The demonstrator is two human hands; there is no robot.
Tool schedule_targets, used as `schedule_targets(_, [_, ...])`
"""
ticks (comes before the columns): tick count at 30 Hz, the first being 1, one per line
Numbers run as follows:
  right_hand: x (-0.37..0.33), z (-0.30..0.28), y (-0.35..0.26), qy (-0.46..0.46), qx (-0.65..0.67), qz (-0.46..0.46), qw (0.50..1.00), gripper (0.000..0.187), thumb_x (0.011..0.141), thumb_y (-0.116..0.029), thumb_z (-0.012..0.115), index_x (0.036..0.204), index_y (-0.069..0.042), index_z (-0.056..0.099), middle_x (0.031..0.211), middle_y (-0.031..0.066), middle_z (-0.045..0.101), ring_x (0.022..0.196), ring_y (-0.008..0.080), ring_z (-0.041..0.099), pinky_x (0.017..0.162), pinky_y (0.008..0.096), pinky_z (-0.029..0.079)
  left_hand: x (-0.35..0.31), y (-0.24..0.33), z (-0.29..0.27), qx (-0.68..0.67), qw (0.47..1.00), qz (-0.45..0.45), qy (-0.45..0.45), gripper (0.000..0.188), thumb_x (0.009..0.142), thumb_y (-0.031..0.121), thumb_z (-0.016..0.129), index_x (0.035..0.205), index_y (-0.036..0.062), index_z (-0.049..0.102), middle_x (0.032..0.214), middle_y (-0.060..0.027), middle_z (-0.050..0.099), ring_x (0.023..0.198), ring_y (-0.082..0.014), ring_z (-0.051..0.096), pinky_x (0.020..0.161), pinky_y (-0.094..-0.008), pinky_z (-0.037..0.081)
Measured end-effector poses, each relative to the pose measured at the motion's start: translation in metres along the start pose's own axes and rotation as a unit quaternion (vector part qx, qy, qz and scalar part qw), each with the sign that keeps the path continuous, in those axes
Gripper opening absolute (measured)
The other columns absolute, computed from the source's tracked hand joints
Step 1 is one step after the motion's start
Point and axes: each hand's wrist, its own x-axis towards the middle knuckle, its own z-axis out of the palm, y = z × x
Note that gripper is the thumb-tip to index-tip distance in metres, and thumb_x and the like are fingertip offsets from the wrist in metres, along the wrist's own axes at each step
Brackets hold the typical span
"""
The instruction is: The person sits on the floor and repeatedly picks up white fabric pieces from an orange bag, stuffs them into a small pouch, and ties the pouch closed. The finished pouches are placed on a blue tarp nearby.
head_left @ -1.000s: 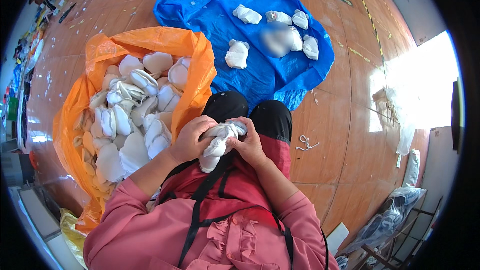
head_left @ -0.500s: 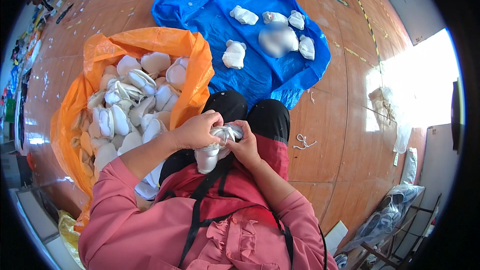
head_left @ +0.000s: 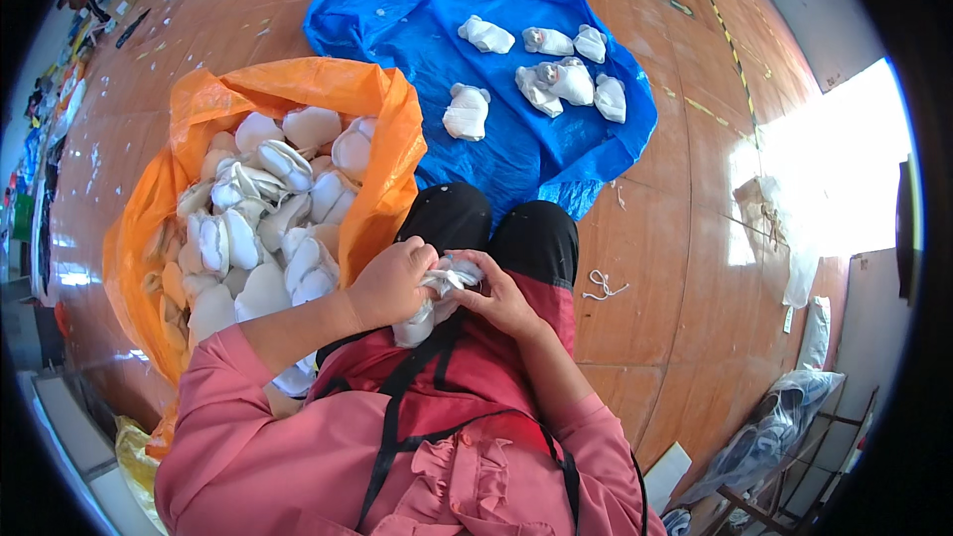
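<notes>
Over my lap I hold a white bundle of soft fabric pads (head_left: 413, 330), its upper end gathered between both hands. My left hand (head_left: 390, 283) is closed in a fist-like grip at the bundle's top left. From the other side my right hand (head_left: 504, 303) curls its thumb and fingers around the gathered end. The fingers partly hide the bundle, and I cannot make out whether a string runs between them. Left of my knees, an orange bag (head_left: 395, 119) stands wide open, full of loose white and beige oval pads (head_left: 263, 293).
Ahead of my knees a blue plastic sheet (head_left: 397, 0) lies on the brown floor (head_left: 635, 328), with several white bundles (head_left: 466, 114) on it. A loose white cord (head_left: 604, 285) lies to the right. Plastic-wrapped goods (head_left: 769, 427) and a metal-framed rack (head_left: 759, 508) stand at the lower right.
My left hand has turned and closed more tightly at the bundle's top. My right hand has shifted slightly right, its fingers now wrapped around the gathered end.
</notes>
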Motion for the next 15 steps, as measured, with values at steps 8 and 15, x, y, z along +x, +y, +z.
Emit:
schedule_targets(8, [-0.004, 0.016, 0.016, 0.086, -0.062, -0.079, 0.991, 0.051, 0.082, -0.007, 0.078, 0.126, -0.004, 0.054, 0.116, 0.0091, 0.059, 0.107, 0.0215, 0.06, 0.092, 0.0321, 0.049, -0.008, 0.004, 0.011, 0.078, 0.993, 0.052, 0.077, 0.028, 0.074, 0.001, 0.071, 0.094, 0.0023, 0.051, 0.091, -0.0182, 0.053, 0.085, -0.0393, 0.056, 0.075, -0.0465, 0.046])
schedule_targets(15, [0.0, 0.024, 0.008, 0.144, -0.186, -0.102, 0.967, 0.05, 0.08, -0.004, 0.076, 0.124, -0.004, 0.051, 0.111, 0.0094, 0.06, 0.103, 0.0189, 0.06, 0.09, 0.031, 0.05, -0.012, 0.001, 0.017, 0.09, 0.99, 0.054, 0.099, 0.03, 0.075, 0.002, 0.069, 0.1, 0.0013, 0.052, 0.096, -0.0169, 0.053, 0.089, -0.0375, 0.057, 0.076, -0.0456, 0.048])
